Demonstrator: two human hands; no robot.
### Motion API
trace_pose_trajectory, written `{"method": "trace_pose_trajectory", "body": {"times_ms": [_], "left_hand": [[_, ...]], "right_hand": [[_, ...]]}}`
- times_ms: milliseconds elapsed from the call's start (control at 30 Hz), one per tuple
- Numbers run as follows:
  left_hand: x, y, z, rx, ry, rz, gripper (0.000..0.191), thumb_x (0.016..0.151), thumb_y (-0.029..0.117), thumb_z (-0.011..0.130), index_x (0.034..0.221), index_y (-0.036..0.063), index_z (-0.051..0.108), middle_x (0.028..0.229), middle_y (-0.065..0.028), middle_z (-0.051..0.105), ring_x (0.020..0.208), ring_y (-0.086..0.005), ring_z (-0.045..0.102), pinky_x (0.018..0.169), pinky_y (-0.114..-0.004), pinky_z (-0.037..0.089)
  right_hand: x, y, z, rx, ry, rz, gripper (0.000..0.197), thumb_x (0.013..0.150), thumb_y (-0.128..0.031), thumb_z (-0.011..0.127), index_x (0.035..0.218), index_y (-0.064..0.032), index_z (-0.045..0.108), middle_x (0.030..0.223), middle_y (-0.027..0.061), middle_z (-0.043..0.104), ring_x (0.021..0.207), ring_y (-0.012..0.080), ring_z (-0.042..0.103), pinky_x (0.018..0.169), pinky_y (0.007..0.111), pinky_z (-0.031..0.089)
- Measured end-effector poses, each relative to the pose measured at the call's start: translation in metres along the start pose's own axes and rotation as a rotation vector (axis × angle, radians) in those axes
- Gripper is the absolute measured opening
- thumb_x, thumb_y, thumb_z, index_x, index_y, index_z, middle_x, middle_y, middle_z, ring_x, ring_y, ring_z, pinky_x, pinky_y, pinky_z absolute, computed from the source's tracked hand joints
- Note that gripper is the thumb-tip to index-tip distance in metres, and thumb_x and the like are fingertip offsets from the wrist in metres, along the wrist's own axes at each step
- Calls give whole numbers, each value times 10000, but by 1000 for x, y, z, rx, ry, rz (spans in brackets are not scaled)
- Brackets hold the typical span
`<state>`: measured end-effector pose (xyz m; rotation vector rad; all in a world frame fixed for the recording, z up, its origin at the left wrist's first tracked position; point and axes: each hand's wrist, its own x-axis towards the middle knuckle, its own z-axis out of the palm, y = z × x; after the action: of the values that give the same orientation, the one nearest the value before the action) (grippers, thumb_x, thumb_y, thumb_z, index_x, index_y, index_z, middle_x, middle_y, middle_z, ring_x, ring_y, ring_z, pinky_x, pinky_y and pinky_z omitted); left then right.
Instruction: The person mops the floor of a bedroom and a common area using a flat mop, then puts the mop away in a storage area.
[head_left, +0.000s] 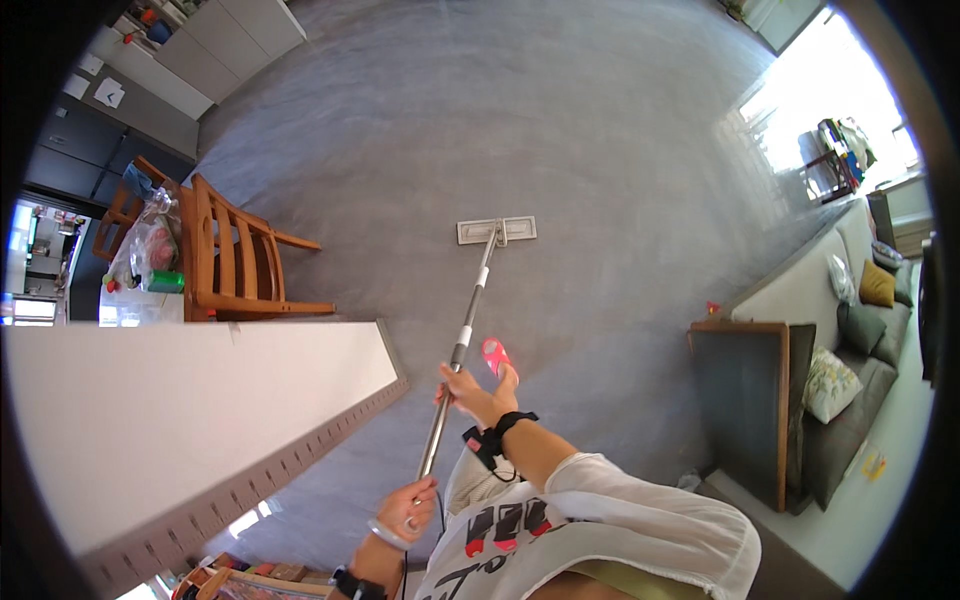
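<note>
A flat mop's metal pole (472, 300) slants up and away from me to its rectangular mop head (476, 232), which lies flat on the grey floor (600, 187). My left hand (407, 510) is closed around the pole's near end, and a pale bangle circles that wrist. Higher up the shaft, my right hand (471, 396) grips it just below a grey and white collar (463, 343). A black strap with a small device (487, 442) is on my right wrist. One foot in a pink slipper (495, 352) shows beyond the right hand.
A white partition (195, 397) juts in from the left. Behind it stand a wooden chair (240, 255) and a table with plastic bags (154, 244). To the right is a grey sofa (780, 277) with cushions. Cabinets (217, 52) line the far left.
</note>
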<state>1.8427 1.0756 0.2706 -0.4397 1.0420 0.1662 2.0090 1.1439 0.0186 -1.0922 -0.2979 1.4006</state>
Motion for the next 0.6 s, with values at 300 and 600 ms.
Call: {"method": "trace_pose_trajectory", "body": {"times_ms": [300,600], "left_hand": [[101,30,117,-12,-155,25,147,924,184,448,862,51,455,594,14,417,386,-42,366,294,-191,282],[154,55,215,-20,-91,74,175,907,182,473,762,94,430,566,30,408,380,-42,368,300,-198,286]], "right_hand": [[28,-129,-33,-199,111,590,335,804,-112,583,954,38,324,729,129,534,560,275,612,477,397,547],[108,-182,-79,-410,-4,443,138,777,-77,533,798,29,447,652,103,544,557,248,618,490,377,542]]}}
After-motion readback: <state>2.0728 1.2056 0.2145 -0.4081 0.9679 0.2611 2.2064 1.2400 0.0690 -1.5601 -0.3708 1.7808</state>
